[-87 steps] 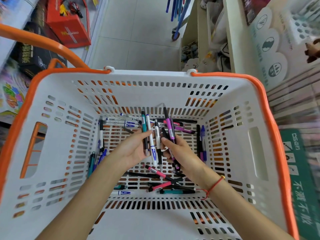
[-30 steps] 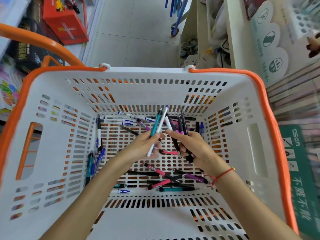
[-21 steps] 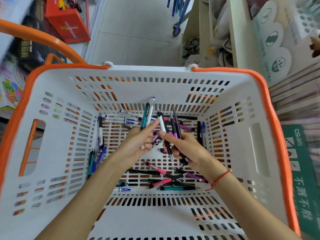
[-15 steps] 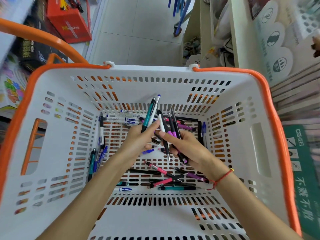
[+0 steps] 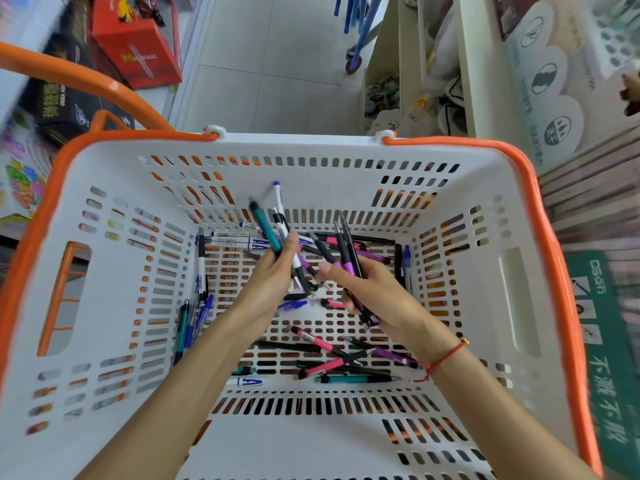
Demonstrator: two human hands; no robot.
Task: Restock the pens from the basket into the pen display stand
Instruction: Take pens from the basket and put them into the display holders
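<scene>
Pens everywhere down in the white basket [image 5: 519,306], and both hands are in among them, each with a small bunch already gathered. That looks like the reason for the fanned grips: collecting several at once, so one trip to the stand does the work of many.

Left hand [image 5: 268,280] now: fingers curled round a teal pen [image 5: 266,230] and a white pen with a blue cap [image 5: 278,206], both angled up and away towards the basket's far wall, a dark barrel or two poking out below the palm. Closed grip, thumb on top.

Right hand [image 5: 372,296]: fingers wrapped round a bundle of black and purple pens [image 5: 346,258], tips fanned upwards, butt ends sticking out beneath the heel of the hand. Forefinger stretched towards the left hand, nearly touching it. My guess is that the bunches are about to be squared up or merged.

Plenty of stock still loose on the slotted floor: pink pens [image 5: 313,341] and a teal one near the wrists, white markers [image 5: 242,242] by the far wall, blue ones [image 5: 199,317] along the left side.

The display stand? Possibly the white holed rack [image 5: 613,36] up at the right edge, but too blurred to be sure.
</scene>
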